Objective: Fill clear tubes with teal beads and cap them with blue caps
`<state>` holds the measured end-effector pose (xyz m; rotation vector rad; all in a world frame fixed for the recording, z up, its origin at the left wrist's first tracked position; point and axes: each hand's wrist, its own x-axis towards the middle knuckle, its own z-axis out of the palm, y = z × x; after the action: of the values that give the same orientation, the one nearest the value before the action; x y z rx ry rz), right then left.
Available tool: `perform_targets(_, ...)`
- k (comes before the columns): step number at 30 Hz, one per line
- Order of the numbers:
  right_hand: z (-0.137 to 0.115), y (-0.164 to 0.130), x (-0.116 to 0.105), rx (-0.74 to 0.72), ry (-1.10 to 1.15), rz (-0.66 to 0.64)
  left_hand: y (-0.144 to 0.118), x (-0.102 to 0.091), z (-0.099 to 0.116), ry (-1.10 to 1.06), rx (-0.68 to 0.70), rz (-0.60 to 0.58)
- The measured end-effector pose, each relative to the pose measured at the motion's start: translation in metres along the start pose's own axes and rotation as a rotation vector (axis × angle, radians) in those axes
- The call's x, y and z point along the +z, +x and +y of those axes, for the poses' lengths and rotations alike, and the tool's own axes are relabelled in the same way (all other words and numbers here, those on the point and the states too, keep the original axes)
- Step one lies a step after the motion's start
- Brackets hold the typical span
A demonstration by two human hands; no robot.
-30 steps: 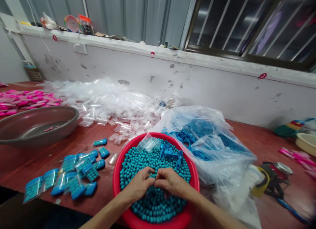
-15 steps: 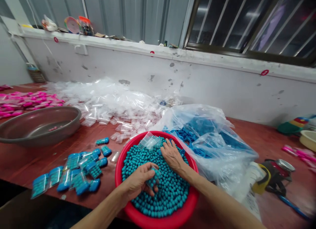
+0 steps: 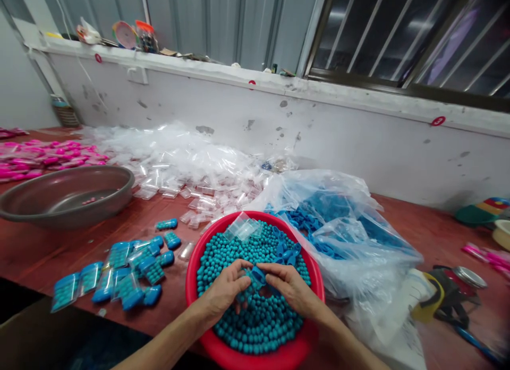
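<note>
My left hand (image 3: 223, 290) grips a small clear plastic case (image 3: 247, 284) with teal beads in it. Pinched in my right hand (image 3: 292, 289) is a blue cap (image 3: 258, 274), right at the case's mouth; whether it is seated there I cannot tell. Both hands are over a red basin (image 3: 193, 277) full of loose teal beads (image 3: 258, 330). Several more blue caps (image 3: 287, 253) lie on the beads at the right, and clear cases (image 3: 243, 227) rest at the back. Capped cases of teal beads (image 3: 153, 271) lie left of the basin.
Behind stretches a heap of clear cases (image 3: 191, 157). A plastic bag (image 3: 358, 237) of blue caps touches the basin's right side. Farther left are a grey basin (image 3: 115, 205) and pink packed cases (image 3: 51, 157). A yellow-handled object (image 3: 430, 301) lies right.
My right hand has come from the back right of the beads to my left hand, bringing a blue cap. More caps now show where it was. The view has shifted slightly.
</note>
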<state>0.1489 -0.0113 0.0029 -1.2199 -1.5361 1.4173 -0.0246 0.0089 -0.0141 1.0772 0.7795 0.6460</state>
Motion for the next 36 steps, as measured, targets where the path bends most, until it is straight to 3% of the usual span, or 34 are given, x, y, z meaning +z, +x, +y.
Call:
perform_targets(4,0.005,0.003,0.004,0.022,0.063,0.133,0.000,0.001,-0.001,0.088,0.040,0.010)
perform_targets(8,0.008,0.003,0.012,-0.010,-0.067,0.158,0.000,0.002,-0.003,0.114,0.056,0.070)
perform_targets(15,-0.004,-0.006,0.019,-0.154,-0.384,0.205,-0.002,0.004,-0.003,0.113,0.038,0.045)
perform_targets(19,-0.007,-0.007,0.019,-0.298,-0.494,0.127,-0.004,0.006,0.000,0.111,0.071,0.059)
perform_targets(24,-0.014,-0.006,0.014,-0.348,-0.542,-0.006,-0.007,0.008,0.005,0.111,0.077,0.130)
perform_targets(28,-0.012,-0.007,0.001,-0.226,-0.438,-0.055,-0.007,0.005,0.005,0.155,0.040,0.097)
perform_targets(32,-0.003,-0.001,-0.008,0.066,-0.089,0.137,-0.005,0.004,0.002,0.133,0.006,0.024)
perform_targets(34,-0.001,0.003,-0.005,0.076,-0.057,0.237,-0.004,0.006,0.001,0.145,0.006,-0.009)
perform_targets(36,-0.003,0.003,0.004,-0.011,-0.143,0.266,-0.003,0.007,0.000,0.150,0.021,-0.004)
